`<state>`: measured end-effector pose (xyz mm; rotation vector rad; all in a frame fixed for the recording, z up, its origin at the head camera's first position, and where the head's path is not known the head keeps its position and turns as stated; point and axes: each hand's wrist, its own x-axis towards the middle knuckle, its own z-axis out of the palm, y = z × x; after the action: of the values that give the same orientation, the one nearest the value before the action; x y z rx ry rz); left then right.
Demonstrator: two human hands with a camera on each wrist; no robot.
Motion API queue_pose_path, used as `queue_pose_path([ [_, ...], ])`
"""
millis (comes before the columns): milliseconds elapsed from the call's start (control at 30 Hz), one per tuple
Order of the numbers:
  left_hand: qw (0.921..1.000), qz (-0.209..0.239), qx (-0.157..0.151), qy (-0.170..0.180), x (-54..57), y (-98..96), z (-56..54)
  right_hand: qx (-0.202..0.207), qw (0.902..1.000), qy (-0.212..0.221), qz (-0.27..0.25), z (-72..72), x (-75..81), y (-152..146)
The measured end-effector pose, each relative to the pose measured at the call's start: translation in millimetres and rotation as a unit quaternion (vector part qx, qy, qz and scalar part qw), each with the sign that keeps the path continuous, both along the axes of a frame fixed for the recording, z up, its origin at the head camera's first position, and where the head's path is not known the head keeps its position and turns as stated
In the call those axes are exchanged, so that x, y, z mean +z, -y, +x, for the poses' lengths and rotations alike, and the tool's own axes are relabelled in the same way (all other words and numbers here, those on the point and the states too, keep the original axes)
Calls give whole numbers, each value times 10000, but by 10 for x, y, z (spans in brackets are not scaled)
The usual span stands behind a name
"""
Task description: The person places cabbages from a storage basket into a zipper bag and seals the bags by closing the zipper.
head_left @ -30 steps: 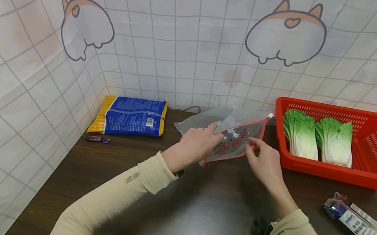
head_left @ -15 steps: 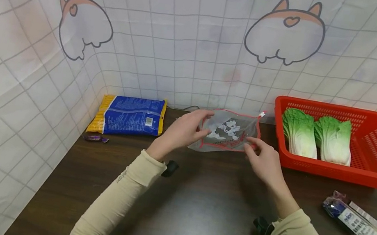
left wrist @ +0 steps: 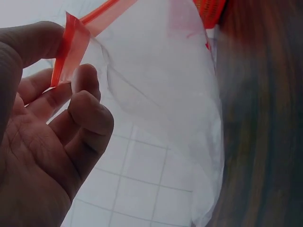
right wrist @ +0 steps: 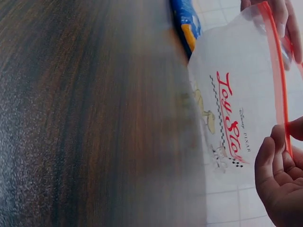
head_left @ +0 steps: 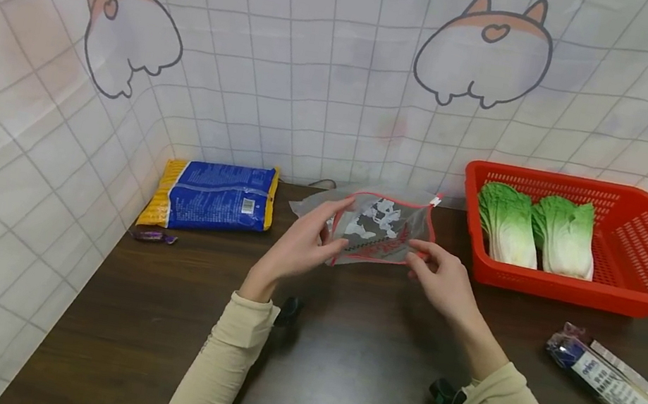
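Note:
A clear zip bag [head_left: 383,249] with a red zip strip and red "Toy Story" lettering is held up between both hands, its mouth spread apart. My left hand [head_left: 301,241] grips the bag's left end; in the left wrist view its thumb and fingers lie on either side of the red strip [left wrist: 73,52]. At the right end, my right hand [head_left: 446,280] pinches the near rim between thumb and fingers, as the right wrist view shows. A white slider [head_left: 436,201] sits at the bag's far right corner. White printed figures show through the opening.
A blue and yellow packet [head_left: 215,197] lies at the back left, with a small purple wrapped sweet [head_left: 154,236] before it. Right, a red basket [head_left: 548,283] holds two Chinese cabbages [head_left: 509,226]. A long labelled package [head_left: 620,391] lies on the dark table [head_left: 331,389].
My left hand has shifted from over the bag to its left end. The bag's mouth has spread from nearly closed to wide. My right hand stays at the right end.

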<state>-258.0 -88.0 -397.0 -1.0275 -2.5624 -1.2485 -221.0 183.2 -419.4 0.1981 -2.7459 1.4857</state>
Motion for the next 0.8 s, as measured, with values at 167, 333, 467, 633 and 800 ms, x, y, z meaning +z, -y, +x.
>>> queue_pose_path([
  [167, 9999, 20, 5, -131, 16, 25, 12, 104, 9997, -211, 60, -6, -8, 17],
  [333, 9997, 57, -167, -165, 18, 28, 18, 142, 9984, -522, 169, 31, -17, -10],
  [467, 9996, 120, -242, -122, 10, 14, 37, 140, 9964, -827, 138, 84, -21, -50],
  [633, 9996, 187, -205, -104, 14, 5, 50, 211, 9912, -1306, 23, 165, 31, -145],
  [800, 9995, 256, -165, -91, 20, 20, 42, 79, 9806, -1943, 245, 247, 197, -296],
])
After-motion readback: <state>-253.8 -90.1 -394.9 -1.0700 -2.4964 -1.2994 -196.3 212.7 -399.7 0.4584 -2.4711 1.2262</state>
